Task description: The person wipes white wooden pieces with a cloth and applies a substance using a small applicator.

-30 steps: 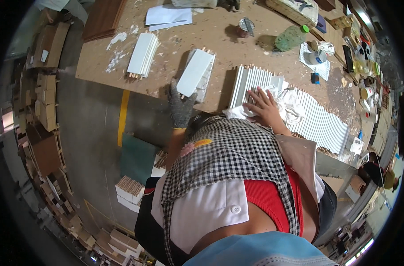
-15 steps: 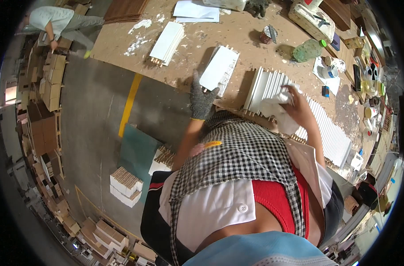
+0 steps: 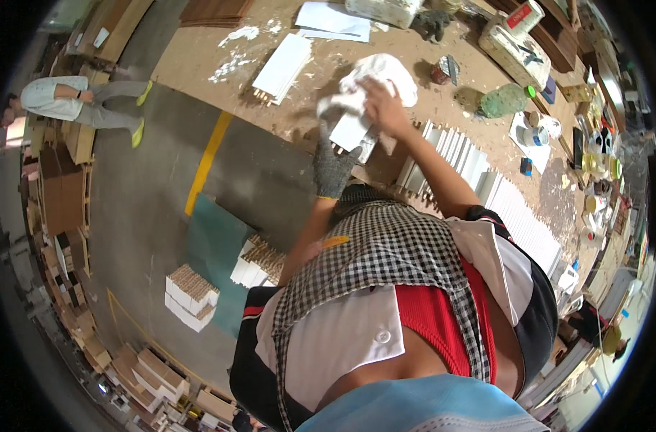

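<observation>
A white cloth (image 3: 389, 75) is spread over a white board (image 3: 351, 131) with wooden pegs at its end, on the worktable. My bare right hand (image 3: 385, 108) presses the cloth, fingers bent into it. In a grey knitted glove, my left hand (image 3: 333, 169) grips the board's near end, fingers along its left side and thumb at the near right. The cloth hides the board's far part. To the right lies a long row of white boards (image 3: 454, 158) on edge. A flat stack of white boards (image 3: 283, 66) sits to the left.
On the brown worktable (image 3: 198, 68) stand a green plastic bottle (image 3: 504, 101) and a dark red cup (image 3: 442, 70). White paper (image 3: 334, 20) lies at the back. Stacked white pieces (image 3: 191, 299) stand on the floor at left. Farther left is another person (image 3: 61, 97).
My right hand has carried the cloth leftward from the row of boards onto the board at my left hand. The left hand stays at that board. The other person has shifted.
</observation>
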Motion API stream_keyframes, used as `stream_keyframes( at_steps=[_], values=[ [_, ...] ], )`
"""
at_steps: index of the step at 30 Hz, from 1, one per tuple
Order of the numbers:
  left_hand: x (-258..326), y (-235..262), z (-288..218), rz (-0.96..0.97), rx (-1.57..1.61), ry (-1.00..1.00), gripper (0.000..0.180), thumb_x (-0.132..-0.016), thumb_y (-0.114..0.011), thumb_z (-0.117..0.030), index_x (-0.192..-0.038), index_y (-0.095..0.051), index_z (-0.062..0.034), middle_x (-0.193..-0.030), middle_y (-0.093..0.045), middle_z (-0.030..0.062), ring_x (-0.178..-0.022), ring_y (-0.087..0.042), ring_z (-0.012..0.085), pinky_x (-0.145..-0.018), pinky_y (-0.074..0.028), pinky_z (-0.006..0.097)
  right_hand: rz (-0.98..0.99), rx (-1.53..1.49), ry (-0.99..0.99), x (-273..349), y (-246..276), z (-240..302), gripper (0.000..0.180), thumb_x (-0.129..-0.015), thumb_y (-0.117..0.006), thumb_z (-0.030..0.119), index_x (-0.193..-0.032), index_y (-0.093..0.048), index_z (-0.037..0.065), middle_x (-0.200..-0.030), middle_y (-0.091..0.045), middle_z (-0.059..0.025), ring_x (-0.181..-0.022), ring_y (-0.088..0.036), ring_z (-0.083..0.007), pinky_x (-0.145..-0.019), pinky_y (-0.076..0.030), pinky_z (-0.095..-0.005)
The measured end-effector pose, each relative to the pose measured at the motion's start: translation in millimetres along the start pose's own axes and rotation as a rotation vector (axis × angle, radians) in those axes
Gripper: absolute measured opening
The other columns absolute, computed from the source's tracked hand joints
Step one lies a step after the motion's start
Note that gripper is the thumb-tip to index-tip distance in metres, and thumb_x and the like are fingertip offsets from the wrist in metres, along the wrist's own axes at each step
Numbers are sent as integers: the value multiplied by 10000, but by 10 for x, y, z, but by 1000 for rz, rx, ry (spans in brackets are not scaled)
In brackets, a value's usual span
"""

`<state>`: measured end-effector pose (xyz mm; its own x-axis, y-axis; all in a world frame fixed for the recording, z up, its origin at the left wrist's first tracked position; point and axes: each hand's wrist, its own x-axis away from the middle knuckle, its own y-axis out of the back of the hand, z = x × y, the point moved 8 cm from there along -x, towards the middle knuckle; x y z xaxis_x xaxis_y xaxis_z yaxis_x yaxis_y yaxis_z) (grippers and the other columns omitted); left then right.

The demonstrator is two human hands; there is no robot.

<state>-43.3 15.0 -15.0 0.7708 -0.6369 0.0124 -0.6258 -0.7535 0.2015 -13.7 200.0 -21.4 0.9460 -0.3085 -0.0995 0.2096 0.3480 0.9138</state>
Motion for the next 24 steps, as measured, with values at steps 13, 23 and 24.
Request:
stream_keyframes(
  at_steps=[13,23,24],
  values=[
    [-2,260,1080,27,212,139,423,-962,-663,-238,-1284,-574,24,-1119,-664,108,-920,-653,179,-864,-534,299,-71,-608,10,177,816,875,251,-925,-610,248,-1015,-665,21,-1075,-635,-118,-1065,-534,-212,-949,-349,-426],
    [169,83,218,-172,948,654,295,-929,-703,-168,-1088,-664,77,-963,-673,92,-847,-665,190,-739,-579,305,-157,-415,-325,-311,1,-877,423,-1025,-490,368,-1097,-628,-25,-1120,-631,-262,-1019,-601,-432,-892,-475,-490],
    [199,67,287,-177,1056,733,323,-930,-703,-173,-1095,-651,100,-975,-673,112,-850,-666,203,-740,-583,315,-274,-306,-460,-271,185,-1196,465,-1041,-447,415,-983,-634,-7,-858,-646,-208,-808,-611,-347,-793,-493,-444]
  ],
)
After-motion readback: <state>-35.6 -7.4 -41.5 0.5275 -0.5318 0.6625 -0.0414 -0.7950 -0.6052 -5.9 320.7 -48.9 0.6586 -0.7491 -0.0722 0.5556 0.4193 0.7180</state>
